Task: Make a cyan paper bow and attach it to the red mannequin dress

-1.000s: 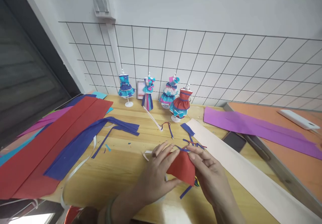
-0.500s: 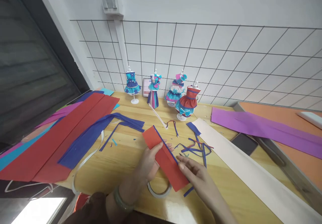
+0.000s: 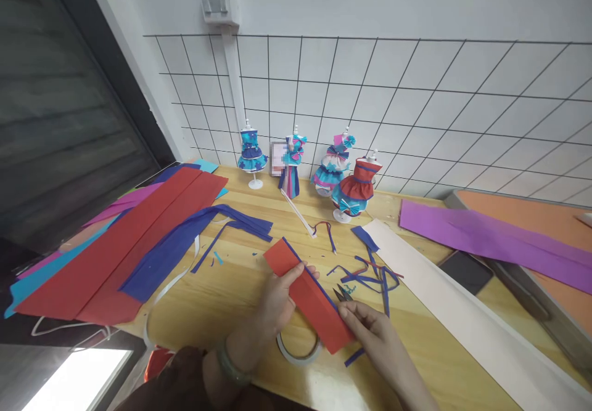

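A red rectangle of crepe paper with a dark blue strip along its upper right edge lies slanted between my hands. My left hand grips its middle, thumb on top and fingers underneath. Thumb and index finger of my right hand pinch the blue-trimmed edge near the lower right end. Dark pointed scissors tips show just beyond my right fingers; the rest of that tool is hidden. Below the paper lies a roll of white tape, partly covered. A short blue strip pokes out beside my right hand.
Dressed miniature mannequins stand along the wall grid. Red sheets and a blue piece cover the left side. Narrow blue and red strips lie tangled to the right, near a long pale sheet, a phone and a purple sheet.
The view has shifted slightly, so the scene sits further right. My right hand has slid a little down along the paper's edge, and more of the scissors tips shows.
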Available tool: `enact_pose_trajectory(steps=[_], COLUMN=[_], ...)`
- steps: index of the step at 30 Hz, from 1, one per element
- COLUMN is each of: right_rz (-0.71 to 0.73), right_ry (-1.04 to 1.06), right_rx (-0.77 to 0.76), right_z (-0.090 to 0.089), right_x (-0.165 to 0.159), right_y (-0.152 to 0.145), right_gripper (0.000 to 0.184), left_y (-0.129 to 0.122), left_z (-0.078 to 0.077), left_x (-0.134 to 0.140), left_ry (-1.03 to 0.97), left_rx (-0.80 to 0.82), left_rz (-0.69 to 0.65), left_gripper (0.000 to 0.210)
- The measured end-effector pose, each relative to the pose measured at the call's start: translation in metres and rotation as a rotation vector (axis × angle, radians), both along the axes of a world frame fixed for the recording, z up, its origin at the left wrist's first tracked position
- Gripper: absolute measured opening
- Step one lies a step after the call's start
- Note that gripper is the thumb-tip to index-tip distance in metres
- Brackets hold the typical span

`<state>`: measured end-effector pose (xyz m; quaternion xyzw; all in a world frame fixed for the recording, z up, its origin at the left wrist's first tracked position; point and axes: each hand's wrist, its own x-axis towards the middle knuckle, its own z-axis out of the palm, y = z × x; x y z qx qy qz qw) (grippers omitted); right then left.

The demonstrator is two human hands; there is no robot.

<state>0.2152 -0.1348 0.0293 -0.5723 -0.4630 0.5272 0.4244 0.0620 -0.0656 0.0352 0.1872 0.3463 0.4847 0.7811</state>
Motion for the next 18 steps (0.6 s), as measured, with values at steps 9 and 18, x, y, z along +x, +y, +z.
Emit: enact_pose_trajectory(steps=[9, 18], right_rz=[0.040, 0.119], right_ry=[-0.044, -0.066], right_rx=[-0.052, -0.095], right_z=[-0.002, -0.001], right_x=[-0.001, 0.023], right_y=[-0.002, -0.009], right_gripper=[0.035, 0.032], left_y=[0.000, 0.004], left_z=[-0.006, -0.007], left_x=[0.001, -0.013], left_ry=[-0.017, -0.009], left_rx=[-0.013, 0.069], left_rz=[0.027, 0.026], left_gripper=[0.019, 0.026])
